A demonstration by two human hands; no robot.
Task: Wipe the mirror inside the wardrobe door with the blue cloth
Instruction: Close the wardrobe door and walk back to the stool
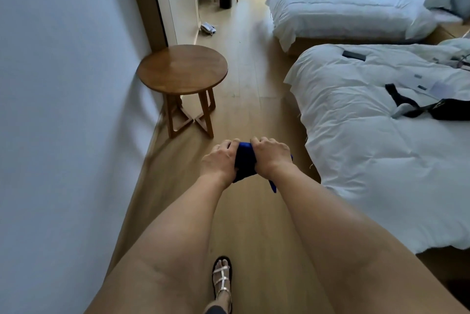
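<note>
Blue and soft, the cloth (244, 161) is bunched between both hands, held out in front of the body above the wooden floor (244, 64). The left hand (219, 159) curls its fingers over the cloth's left edge; the right hand (271, 156) curls over the right edge, knuckles up, so the two fists sit close together with only a strip of fabric showing between them. A loose corner hangs below the right wrist.

The cloth looks light and limp; it will fold or crumple wherever it is squeezed and cannot slip far from a closed fist. For wiping, I judge it best gathered into a flat pad under one palm, with the dangling corner tucked in so it does not trail.

No wardrobe door or mirror can be picked out for certain here, so the wiping has not begun. A round counter (182, 68) stands far left against the wall (63, 84). Two beds (381, 161) with white covers fill the right side. A sandalled foot (222, 280) shows near, between the forearms.
</note>
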